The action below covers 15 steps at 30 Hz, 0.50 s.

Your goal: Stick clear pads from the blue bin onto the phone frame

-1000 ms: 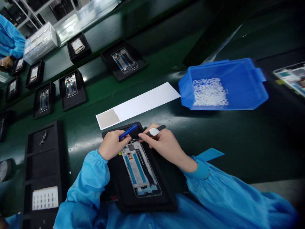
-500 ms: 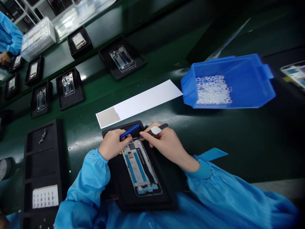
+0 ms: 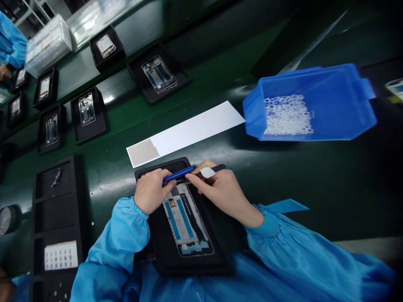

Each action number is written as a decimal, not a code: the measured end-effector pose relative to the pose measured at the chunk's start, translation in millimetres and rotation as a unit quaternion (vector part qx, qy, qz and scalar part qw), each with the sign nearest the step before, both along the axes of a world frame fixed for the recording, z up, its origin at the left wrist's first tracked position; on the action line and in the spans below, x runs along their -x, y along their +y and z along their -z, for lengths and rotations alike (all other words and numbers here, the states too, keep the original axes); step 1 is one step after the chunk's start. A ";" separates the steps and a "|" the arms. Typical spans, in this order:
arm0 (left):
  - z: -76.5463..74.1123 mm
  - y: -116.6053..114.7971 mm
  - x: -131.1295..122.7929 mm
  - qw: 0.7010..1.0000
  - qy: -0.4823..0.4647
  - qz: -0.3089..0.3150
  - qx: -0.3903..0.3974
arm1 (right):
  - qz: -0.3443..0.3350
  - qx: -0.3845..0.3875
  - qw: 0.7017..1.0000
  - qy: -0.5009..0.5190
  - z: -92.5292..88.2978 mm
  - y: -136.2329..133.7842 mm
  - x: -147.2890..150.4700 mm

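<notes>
A phone frame (image 3: 185,222) with blue strips lies in a black tray (image 3: 208,264) right in front of me. My left hand (image 3: 152,189) is closed around a blue pen-shaped tool (image 3: 178,174) over the phone's top end. In my right hand (image 3: 220,188) is a pair of dark tweezers (image 3: 219,167) with a white wrap (image 3: 208,172) around it. The tweezers' tips point at the phone's top edge, close to my left fingertips. What the tips touch there is too small to make out.
A blue bin (image 3: 340,105) of small white pieces stands to the right. A white strip of paper (image 3: 198,128) lies beyond the tray. On the left is a black compartment tray (image 3: 56,214) with small parts. Several phone trays (image 3: 157,75) fill the far side, near another person's sleeve (image 3: 12,40).
My left hand has shifted slightly right, and the blue tool has swung flatter, its far end toward my right hand. My right hand has barely moved. The view has shifted a little.
</notes>
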<state>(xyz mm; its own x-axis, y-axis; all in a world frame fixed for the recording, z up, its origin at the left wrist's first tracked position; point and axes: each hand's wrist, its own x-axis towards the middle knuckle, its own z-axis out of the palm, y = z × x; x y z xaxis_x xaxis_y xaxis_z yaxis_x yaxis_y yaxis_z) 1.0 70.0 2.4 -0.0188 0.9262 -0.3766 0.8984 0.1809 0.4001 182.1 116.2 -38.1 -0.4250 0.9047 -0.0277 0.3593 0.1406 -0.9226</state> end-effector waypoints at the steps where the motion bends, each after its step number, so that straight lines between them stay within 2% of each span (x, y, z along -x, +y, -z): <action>1: -0.2 -0.1 -0.3 1.000 0.003 0.002 0.000 | 0.003 0.007 1.000 0.018 0.7 -0.7 -0.8; 5: -0.7 -0.3 -0.8 1.000 0.011 0.003 -0.004 | 0.000 0.036 0.998 0.061 1.8 -3.2 -2.6; 15: 1.2 -2.4 -0.5 1.000 0.014 -0.005 -0.002 | -0.026 -0.131 0.991 -0.015 1.6 -8.4 -0.9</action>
<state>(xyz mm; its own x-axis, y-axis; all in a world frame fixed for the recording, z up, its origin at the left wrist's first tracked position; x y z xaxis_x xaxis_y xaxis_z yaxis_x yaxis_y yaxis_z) 1.5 67.7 1.2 -0.0378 0.9277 -0.3714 0.9072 0.1877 0.3766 183.0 107.8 -39.7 -0.4741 0.8591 0.1927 0.3715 0.3936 -0.8409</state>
